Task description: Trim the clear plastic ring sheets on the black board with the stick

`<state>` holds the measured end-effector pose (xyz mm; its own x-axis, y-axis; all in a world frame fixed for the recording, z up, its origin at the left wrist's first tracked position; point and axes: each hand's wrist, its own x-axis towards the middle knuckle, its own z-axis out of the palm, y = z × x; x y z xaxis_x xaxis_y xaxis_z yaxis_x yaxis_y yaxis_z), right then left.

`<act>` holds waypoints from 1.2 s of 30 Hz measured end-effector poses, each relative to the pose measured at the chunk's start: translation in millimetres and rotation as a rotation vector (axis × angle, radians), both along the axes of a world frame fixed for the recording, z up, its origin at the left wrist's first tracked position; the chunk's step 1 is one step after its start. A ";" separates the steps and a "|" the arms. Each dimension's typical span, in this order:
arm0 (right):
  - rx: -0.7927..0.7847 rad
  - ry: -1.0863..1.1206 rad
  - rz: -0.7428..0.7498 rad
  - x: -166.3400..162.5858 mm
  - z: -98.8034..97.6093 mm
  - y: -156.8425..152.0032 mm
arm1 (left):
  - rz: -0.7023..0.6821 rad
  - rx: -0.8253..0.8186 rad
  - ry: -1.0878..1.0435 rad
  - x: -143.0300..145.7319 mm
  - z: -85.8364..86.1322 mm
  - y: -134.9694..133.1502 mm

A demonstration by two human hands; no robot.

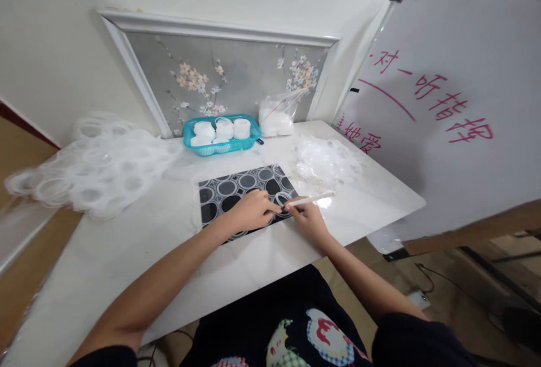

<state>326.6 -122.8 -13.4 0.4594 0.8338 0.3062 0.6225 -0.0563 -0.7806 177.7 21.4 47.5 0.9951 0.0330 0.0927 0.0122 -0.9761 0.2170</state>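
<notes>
A black sheet [207, 216] lies on the white table, with white rings spread over it in a repeating pattern. My left hand [253, 210] rests on its front part, index finger stretched out and pressing down near the right edge, other fingers loosely bent. Close by, my right hand [307, 219] grips a slim white pen-like tool [313, 198] whose dark tip meets the sheet by the left fingertip. One white ring [282, 197] sits just behind that tip. Whether the tip touches the ring, I cannot tell.
A blue basket [220, 151] holds rolls of white rings at the back. Beside it stands a clear bag [276, 116] of white material. Linked white rings [114, 164] pile up at left, translucent pieces [323, 158] at right. A whiteboard [456, 74] flanks the table.
</notes>
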 end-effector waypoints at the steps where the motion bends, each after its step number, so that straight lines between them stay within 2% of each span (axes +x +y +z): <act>1: 0.004 0.013 0.008 -9.0 -1.9 -4.7 | 0.008 -0.011 0.014 -9.1 -0.8 1.2; 5: 0.007 0.011 0.029 -16.3 -0.5 -11.2 | 0.045 -0.031 0.056 -31.7 -17.3 -4.7; 8: 0.012 0.027 0.012 -13.4 -0.3 -10.1 | 0.022 -0.002 0.058 -31.7 -30.1 -11.8; 11: 0.011 0.067 -0.020 -13.6 -1.4 -10.5 | -0.012 0.024 0.055 -26.9 -35.8 -14.1; 19: -0.017 -0.009 0.004 -14.3 -4.6 -12.4 | -0.017 -0.010 0.056 -23.0 -42.2 -15.2; 25: -0.040 -0.167 -0.027 -18.7 -13.4 -15.6 | 0.013 -0.038 0.086 -18.1 -37.0 -19.7; 31: -0.046 -0.011 -0.040 -10.8 -11.9 -14.2 | 0.027 -0.070 0.086 -17.5 -38.0 -19.2; 36: -0.038 -0.040 -0.039 -10.1 -10.8 -13.7 | -0.001 -0.029 0.083 -17.7 -40.0 -18.9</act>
<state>316.6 -136.5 -24.2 0.4799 0.8269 0.2932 0.6499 -0.1106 -0.7520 160.0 2.4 7.5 0.9994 0.0338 0.0092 0.0305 -0.9694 0.2438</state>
